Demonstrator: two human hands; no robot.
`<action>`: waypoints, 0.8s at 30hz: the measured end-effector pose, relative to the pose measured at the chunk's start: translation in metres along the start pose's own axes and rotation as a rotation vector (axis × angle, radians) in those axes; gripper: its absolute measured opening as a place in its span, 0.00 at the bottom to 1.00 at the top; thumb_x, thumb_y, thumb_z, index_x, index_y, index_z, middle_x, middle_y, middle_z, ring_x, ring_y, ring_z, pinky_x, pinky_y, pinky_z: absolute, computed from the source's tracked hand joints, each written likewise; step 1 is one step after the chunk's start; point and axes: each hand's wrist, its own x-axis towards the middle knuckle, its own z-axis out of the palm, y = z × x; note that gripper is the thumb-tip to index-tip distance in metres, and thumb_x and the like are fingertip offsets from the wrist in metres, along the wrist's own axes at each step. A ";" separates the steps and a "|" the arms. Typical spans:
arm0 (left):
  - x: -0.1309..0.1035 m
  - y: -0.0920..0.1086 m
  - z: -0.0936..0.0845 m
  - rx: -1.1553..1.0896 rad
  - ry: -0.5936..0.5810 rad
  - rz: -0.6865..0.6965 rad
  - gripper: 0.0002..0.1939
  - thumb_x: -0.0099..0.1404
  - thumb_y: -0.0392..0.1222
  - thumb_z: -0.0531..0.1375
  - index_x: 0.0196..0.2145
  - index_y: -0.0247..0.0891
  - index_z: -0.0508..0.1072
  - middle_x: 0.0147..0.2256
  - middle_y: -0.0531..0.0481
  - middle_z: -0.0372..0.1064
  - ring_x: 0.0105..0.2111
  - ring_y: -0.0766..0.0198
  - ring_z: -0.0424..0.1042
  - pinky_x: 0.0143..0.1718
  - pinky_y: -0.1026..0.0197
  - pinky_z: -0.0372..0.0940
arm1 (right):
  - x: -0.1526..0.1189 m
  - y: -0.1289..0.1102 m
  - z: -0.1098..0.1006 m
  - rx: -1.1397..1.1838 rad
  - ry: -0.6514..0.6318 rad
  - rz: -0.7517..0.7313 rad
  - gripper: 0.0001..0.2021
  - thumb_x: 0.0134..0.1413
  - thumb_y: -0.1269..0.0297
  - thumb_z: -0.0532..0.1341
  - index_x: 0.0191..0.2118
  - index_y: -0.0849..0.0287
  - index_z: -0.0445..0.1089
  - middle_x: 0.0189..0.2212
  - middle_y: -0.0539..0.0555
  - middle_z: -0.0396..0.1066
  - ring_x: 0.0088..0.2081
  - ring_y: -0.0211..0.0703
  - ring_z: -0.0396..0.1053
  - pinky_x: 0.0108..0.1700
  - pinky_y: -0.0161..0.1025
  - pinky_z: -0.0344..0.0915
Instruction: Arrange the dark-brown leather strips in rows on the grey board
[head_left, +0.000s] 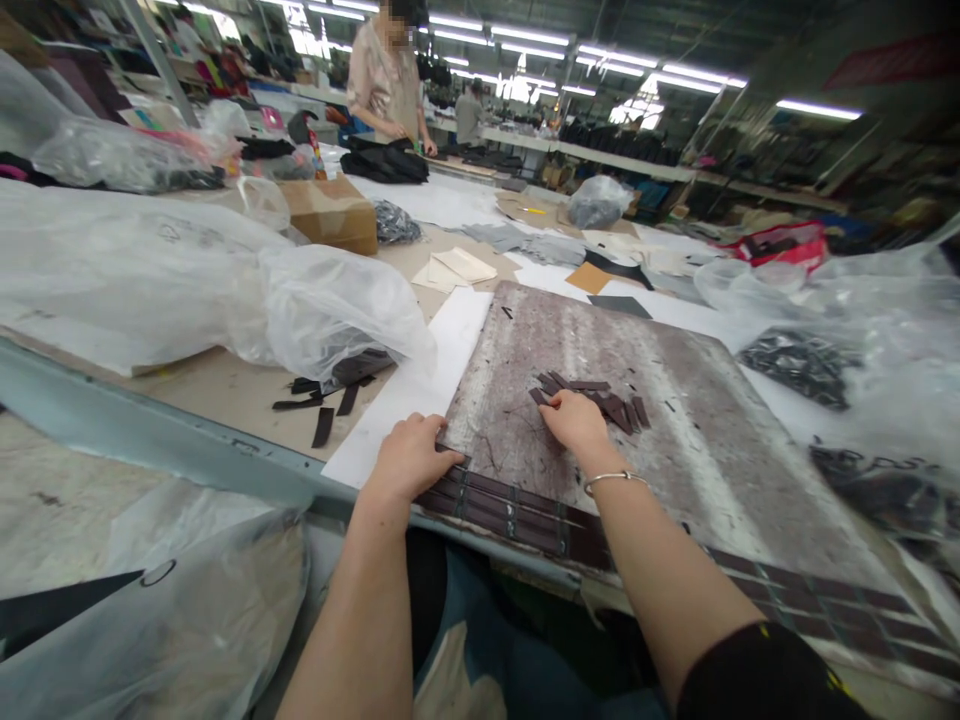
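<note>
Right hand fingers together on strips | left hand flat, seemingly empty | risk: your sweep scatters the pile.

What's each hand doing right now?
Left hand: resting on the row of dark strips, holding nothing.
Right hand: fingers on the pile of dark pieces; grip cannot be told.
</note>
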 end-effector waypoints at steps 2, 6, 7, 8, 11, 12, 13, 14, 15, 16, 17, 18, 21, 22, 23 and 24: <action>-0.002 0.002 0.000 0.009 0.003 0.004 0.28 0.52 0.55 0.62 0.50 0.44 0.68 0.45 0.44 0.65 0.47 0.51 0.64 0.47 0.57 0.59 | 0.000 -0.001 0.000 0.031 -0.016 0.021 0.12 0.49 0.56 0.58 0.36 0.57 0.72 0.35 0.57 0.73 0.39 0.49 0.69 0.38 0.39 0.61; -0.004 0.005 -0.001 -0.008 0.016 -0.007 0.29 0.51 0.54 0.63 0.51 0.44 0.68 0.45 0.43 0.65 0.47 0.49 0.64 0.47 0.55 0.59 | -0.017 -0.001 -0.001 0.016 0.122 -0.158 0.08 0.52 0.60 0.57 0.34 0.56 0.71 0.32 0.54 0.72 0.34 0.45 0.68 0.34 0.37 0.59; -0.003 0.005 -0.001 -0.020 0.040 -0.009 0.28 0.52 0.53 0.63 0.51 0.44 0.68 0.45 0.43 0.65 0.47 0.50 0.64 0.47 0.55 0.59 | -0.026 -0.002 -0.002 0.003 0.192 -0.261 0.07 0.53 0.61 0.56 0.33 0.57 0.70 0.32 0.54 0.71 0.34 0.44 0.67 0.34 0.37 0.59; -0.003 0.006 -0.002 -0.041 0.079 -0.008 0.26 0.54 0.51 0.62 0.50 0.44 0.69 0.45 0.43 0.65 0.47 0.50 0.64 0.47 0.55 0.58 | -0.036 -0.002 -0.003 -0.007 0.267 -0.382 0.07 0.54 0.63 0.56 0.33 0.57 0.70 0.32 0.53 0.71 0.35 0.43 0.67 0.35 0.36 0.59; -0.003 0.012 -0.004 -0.207 0.211 0.036 0.15 0.61 0.49 0.56 0.42 0.41 0.74 0.40 0.46 0.69 0.42 0.57 0.66 0.44 0.59 0.58 | -0.070 -0.006 -0.006 -0.015 0.462 -0.723 0.07 0.57 0.67 0.55 0.32 0.57 0.70 0.32 0.53 0.70 0.38 0.42 0.66 0.40 0.36 0.59; -0.004 0.015 -0.004 -0.291 0.211 0.059 0.16 0.64 0.51 0.53 0.38 0.40 0.75 0.36 0.48 0.70 0.38 0.59 0.67 0.41 0.61 0.59 | -0.081 -0.008 -0.007 -0.014 0.505 -0.798 0.06 0.57 0.68 0.55 0.32 0.58 0.70 0.33 0.53 0.70 0.38 0.41 0.65 0.41 0.36 0.59; -0.004 0.018 -0.004 -0.376 0.179 0.086 0.19 0.65 0.53 0.50 0.34 0.38 0.75 0.31 0.49 0.69 0.34 0.61 0.67 0.37 0.62 0.59 | -0.090 -0.010 -0.008 -0.016 0.537 -0.849 0.06 0.57 0.69 0.56 0.31 0.58 0.70 0.33 0.53 0.71 0.38 0.41 0.65 0.42 0.36 0.59; -0.005 0.021 -0.004 -0.454 0.125 0.117 0.23 0.65 0.56 0.48 0.30 0.37 0.75 0.26 0.51 0.68 0.29 0.63 0.66 0.32 0.63 0.58 | -0.099 -0.013 -0.009 -0.020 0.558 -0.881 0.06 0.56 0.70 0.57 0.31 0.58 0.70 0.34 0.53 0.71 0.38 0.41 0.65 0.42 0.36 0.59; -0.006 0.024 -0.004 -0.522 0.065 0.149 0.25 0.65 0.58 0.47 0.27 0.36 0.74 0.22 0.52 0.65 0.26 0.65 0.64 0.29 0.64 0.57 | -0.106 -0.016 -0.010 -0.023 0.568 -0.899 0.06 0.56 0.71 0.57 0.31 0.57 0.70 0.34 0.53 0.71 0.37 0.41 0.64 0.42 0.37 0.59; -0.007 0.026 -0.003 -0.581 0.011 0.182 0.26 0.64 0.58 0.48 0.25 0.36 0.73 0.20 0.54 0.63 0.24 0.66 0.62 0.27 0.65 0.55 | -0.111 -0.019 -0.010 -0.025 0.565 -0.906 0.06 0.55 0.71 0.57 0.30 0.57 0.70 0.34 0.53 0.71 0.36 0.41 0.64 0.41 0.37 0.59; -0.008 0.027 -0.003 -0.631 -0.027 0.212 0.24 0.63 0.58 0.50 0.24 0.36 0.72 0.19 0.55 0.62 0.23 0.67 0.61 0.25 0.65 0.54 | -0.116 -0.021 -0.011 -0.019 0.550 -0.906 0.06 0.55 0.71 0.57 0.30 0.57 0.70 0.33 0.53 0.71 0.36 0.41 0.64 0.41 0.38 0.59; -0.009 0.028 -0.003 -0.672 -0.050 0.234 0.22 0.62 0.56 0.52 0.24 0.36 0.72 0.19 0.56 0.62 0.23 0.68 0.61 0.25 0.66 0.53 | -0.118 -0.024 -0.011 -0.002 0.521 -0.899 0.06 0.56 0.70 0.57 0.30 0.57 0.70 0.33 0.53 0.71 0.35 0.41 0.64 0.41 0.39 0.59; -0.010 0.026 -0.003 -0.737 -0.075 0.244 0.16 0.60 0.52 0.56 0.25 0.36 0.72 0.20 0.56 0.64 0.23 0.69 0.61 0.25 0.67 0.53 | -0.120 -0.028 -0.013 0.160 0.400 -0.861 0.05 0.55 0.64 0.59 0.35 0.57 0.72 0.37 0.55 0.70 0.39 0.44 0.64 0.44 0.41 0.60; -0.010 0.025 -0.004 -0.744 -0.081 0.243 0.16 0.60 0.51 0.56 0.25 0.36 0.72 0.20 0.56 0.64 0.23 0.69 0.61 0.25 0.67 0.53 | -0.118 -0.028 -0.014 0.239 0.349 -0.836 0.09 0.55 0.61 0.60 0.40 0.57 0.72 0.40 0.56 0.70 0.42 0.46 0.65 0.45 0.42 0.61; -0.011 0.025 -0.004 -0.753 -0.092 0.246 0.16 0.60 0.51 0.55 0.25 0.36 0.72 0.20 0.56 0.64 0.23 0.69 0.61 0.25 0.67 0.53 | -0.116 -0.028 -0.015 0.320 0.286 -0.804 0.13 0.54 0.59 0.60 0.45 0.57 0.70 0.43 0.57 0.69 0.44 0.46 0.65 0.46 0.42 0.61; -0.011 0.025 -0.005 -0.761 -0.107 0.254 0.17 0.60 0.52 0.55 0.25 0.35 0.72 0.20 0.56 0.63 0.23 0.69 0.61 0.25 0.67 0.53 | -0.113 -0.028 -0.016 0.393 0.207 -0.769 0.16 0.54 0.57 0.60 0.48 0.57 0.69 0.45 0.57 0.68 0.45 0.46 0.65 0.45 0.41 0.62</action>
